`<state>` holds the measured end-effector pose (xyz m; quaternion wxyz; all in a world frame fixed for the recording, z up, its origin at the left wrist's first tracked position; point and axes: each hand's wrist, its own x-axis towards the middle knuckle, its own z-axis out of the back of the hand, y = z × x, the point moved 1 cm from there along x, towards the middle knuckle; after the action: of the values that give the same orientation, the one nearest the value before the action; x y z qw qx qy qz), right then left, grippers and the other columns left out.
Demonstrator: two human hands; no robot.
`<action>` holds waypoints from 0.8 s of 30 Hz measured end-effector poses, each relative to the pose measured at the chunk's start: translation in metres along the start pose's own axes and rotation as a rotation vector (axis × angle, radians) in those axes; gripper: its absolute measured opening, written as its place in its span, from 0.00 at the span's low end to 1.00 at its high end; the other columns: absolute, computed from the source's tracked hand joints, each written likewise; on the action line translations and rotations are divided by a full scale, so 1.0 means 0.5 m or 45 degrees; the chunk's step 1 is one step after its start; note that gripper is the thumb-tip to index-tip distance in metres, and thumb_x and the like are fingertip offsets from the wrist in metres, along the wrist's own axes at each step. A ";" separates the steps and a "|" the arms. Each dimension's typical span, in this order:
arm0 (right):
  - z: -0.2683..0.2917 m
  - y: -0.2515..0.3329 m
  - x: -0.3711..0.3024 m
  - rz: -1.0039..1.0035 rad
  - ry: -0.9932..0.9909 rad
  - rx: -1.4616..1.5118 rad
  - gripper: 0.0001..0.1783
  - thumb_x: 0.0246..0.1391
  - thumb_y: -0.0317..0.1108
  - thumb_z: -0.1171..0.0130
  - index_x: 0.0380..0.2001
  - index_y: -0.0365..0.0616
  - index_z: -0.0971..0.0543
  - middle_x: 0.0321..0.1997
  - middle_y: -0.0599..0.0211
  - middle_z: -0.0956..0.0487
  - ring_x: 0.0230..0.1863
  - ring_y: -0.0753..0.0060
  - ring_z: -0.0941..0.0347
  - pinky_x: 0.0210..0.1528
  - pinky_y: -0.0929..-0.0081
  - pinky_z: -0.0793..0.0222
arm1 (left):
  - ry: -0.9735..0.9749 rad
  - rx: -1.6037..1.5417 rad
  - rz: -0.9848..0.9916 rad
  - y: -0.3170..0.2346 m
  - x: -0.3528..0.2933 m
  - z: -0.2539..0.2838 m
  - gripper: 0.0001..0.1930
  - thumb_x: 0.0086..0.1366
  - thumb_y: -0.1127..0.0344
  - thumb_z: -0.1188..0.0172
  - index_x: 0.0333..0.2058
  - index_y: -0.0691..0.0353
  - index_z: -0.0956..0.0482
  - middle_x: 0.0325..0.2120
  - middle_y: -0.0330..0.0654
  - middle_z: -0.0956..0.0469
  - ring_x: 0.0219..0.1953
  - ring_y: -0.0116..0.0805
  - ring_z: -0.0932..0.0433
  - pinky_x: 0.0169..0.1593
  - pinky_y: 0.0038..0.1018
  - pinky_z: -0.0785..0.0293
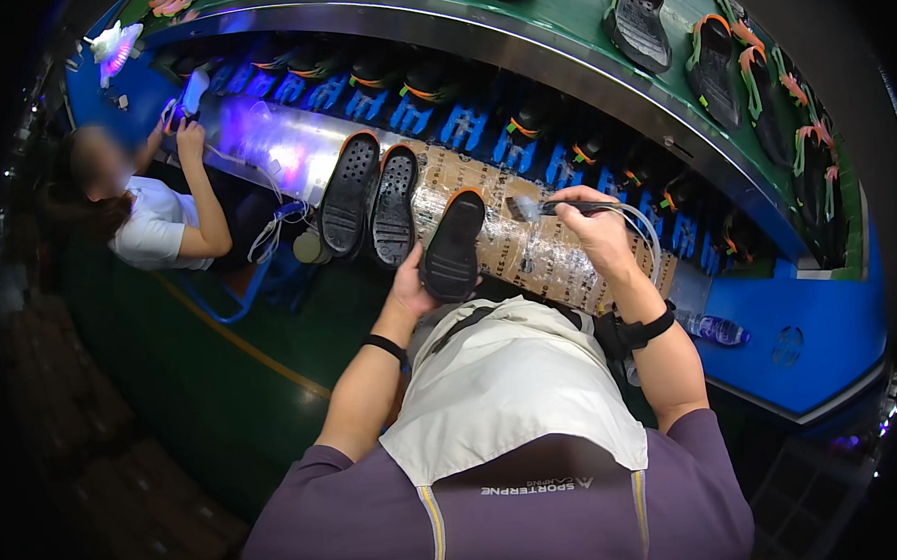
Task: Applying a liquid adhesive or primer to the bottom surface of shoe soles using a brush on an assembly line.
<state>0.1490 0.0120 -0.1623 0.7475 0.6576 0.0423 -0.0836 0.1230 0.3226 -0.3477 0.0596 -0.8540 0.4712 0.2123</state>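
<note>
My left hand (411, 287) grips a black shoe sole (455, 242) with an orange edge at its upper end, tilted up in front of my apron. Its fingers wrap around the lower end. In my right hand (598, 228) is a brush (527, 208) with a dark handle, pinched between the fingers. The bristles point left and are apart from the sole. A pale thin tube (655, 233) curves beside the right hand. Two more black soles, one with an orange rim (349, 196) and one narrower (394, 204), stand side by side left of the held one.
Printed cardboard under clear film (548, 261) covers the bench ahead. Behind it runs a row of blue holders (462, 127) with dark shoe parts. A raised green belt (577, 6) carries several soles. A co-worker (161, 217) sits at left. A plastic bottle (713, 329) lies at right.
</note>
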 end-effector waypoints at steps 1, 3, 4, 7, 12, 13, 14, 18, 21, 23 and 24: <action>-0.015 0.003 0.004 -0.003 -0.005 0.005 0.11 0.58 0.33 0.33 0.41 0.38 0.13 0.32 0.76 0.18 0.33 0.85 0.28 0.37 0.81 0.32 | 0.108 -0.070 -0.021 0.014 0.011 0.000 0.44 0.74 0.31 0.63 0.72 0.63 0.34 0.65 0.67 0.29 0.65 0.70 0.28 0.66 0.70 0.34; -0.045 0.019 0.013 -0.083 0.026 -0.156 0.13 0.57 0.35 0.34 0.41 0.40 0.13 0.31 0.75 0.18 0.33 0.82 0.27 0.38 0.78 0.31 | 0.043 -0.030 -0.136 0.030 0.036 -0.021 0.41 0.73 0.35 0.62 0.71 0.63 0.33 0.64 0.66 0.28 0.65 0.70 0.27 0.67 0.70 0.34; -0.061 0.026 0.020 -0.080 0.019 -0.148 0.13 0.57 0.35 0.34 0.41 0.40 0.13 0.31 0.75 0.18 0.33 0.82 0.27 0.38 0.78 0.31 | -0.016 0.007 -0.262 0.034 0.046 -0.030 0.39 0.72 0.40 0.61 0.70 0.64 0.32 0.64 0.66 0.27 0.65 0.69 0.27 0.67 0.70 0.34; -0.093 0.046 0.057 0.072 0.020 -0.251 0.14 0.55 0.38 0.33 0.40 0.41 0.12 0.28 0.71 0.17 0.30 0.81 0.26 0.35 0.76 0.30 | 0.030 -0.029 -0.395 0.034 0.073 -0.103 0.41 0.69 0.41 0.59 0.71 0.64 0.34 0.64 0.65 0.27 0.65 0.68 0.27 0.70 0.61 0.32; -0.119 0.140 0.107 0.284 -0.187 -0.328 0.17 0.51 0.42 0.34 0.36 0.40 0.13 0.31 0.56 0.13 0.34 0.62 0.15 0.41 0.66 0.21 | 0.303 0.221 -0.436 0.047 0.068 -0.235 0.46 0.71 0.28 0.62 0.73 0.61 0.37 0.64 0.62 0.27 0.65 0.66 0.27 0.69 0.58 0.30; -0.122 0.151 0.117 0.338 -0.230 -0.317 0.16 0.52 0.41 0.34 0.37 0.40 0.13 0.31 0.56 0.13 0.34 0.61 0.14 0.41 0.66 0.21 | 0.289 0.252 -0.479 0.052 0.066 -0.257 0.48 0.71 0.25 0.63 0.73 0.60 0.37 0.65 0.60 0.27 0.65 0.65 0.26 0.69 0.57 0.30; -0.126 0.159 0.121 0.387 -0.274 -0.306 0.14 0.52 0.39 0.33 0.37 0.40 0.13 0.31 0.55 0.13 0.34 0.60 0.14 0.41 0.65 0.21 | 0.272 0.282 -0.522 0.058 0.060 -0.277 0.50 0.70 0.22 0.64 0.73 0.58 0.37 0.65 0.58 0.26 0.65 0.64 0.26 0.69 0.56 0.29; -0.150 0.170 0.110 0.789 -0.385 -0.364 0.10 0.54 0.32 0.31 0.39 0.41 0.14 0.31 0.56 0.15 0.34 0.63 0.16 0.42 0.65 0.22 | 0.277 0.510 -0.636 0.069 0.042 -0.335 0.40 0.76 0.33 0.62 0.73 0.56 0.35 0.65 0.51 0.25 0.66 0.49 0.24 0.70 0.46 0.28; -0.156 0.167 0.053 0.925 -0.136 -0.693 0.08 0.52 0.31 0.31 0.36 0.43 0.15 0.35 0.54 0.14 0.39 0.47 0.17 0.45 0.57 0.21 | 0.122 0.503 -0.719 0.056 0.046 -0.341 0.37 0.77 0.35 0.63 0.70 0.57 0.32 0.65 0.48 0.25 0.66 0.45 0.24 0.70 0.43 0.29; -0.155 0.184 -0.004 0.786 0.220 -0.898 0.08 0.52 0.32 0.31 0.35 0.42 0.14 0.32 0.53 0.14 0.36 0.46 0.17 0.44 0.57 0.20 | 0.156 0.528 -0.750 0.025 0.056 -0.304 0.38 0.77 0.35 0.66 0.69 0.59 0.31 0.63 0.48 0.24 0.65 0.44 0.24 0.69 0.43 0.28; -0.149 0.193 -0.024 0.691 0.407 -1.025 0.08 0.51 0.32 0.31 0.35 0.42 0.14 0.32 0.52 0.14 0.34 0.45 0.17 0.43 0.58 0.20 | 0.131 0.491 -0.820 0.023 0.056 -0.321 0.38 0.78 0.36 0.67 0.68 0.60 0.30 0.63 0.50 0.23 0.65 0.45 0.23 0.69 0.45 0.27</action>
<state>0.1579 0.0984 -0.0759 0.9206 0.3093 0.0127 0.2381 0.1755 0.2462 -0.2135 0.2593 -0.9410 0.2123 0.0470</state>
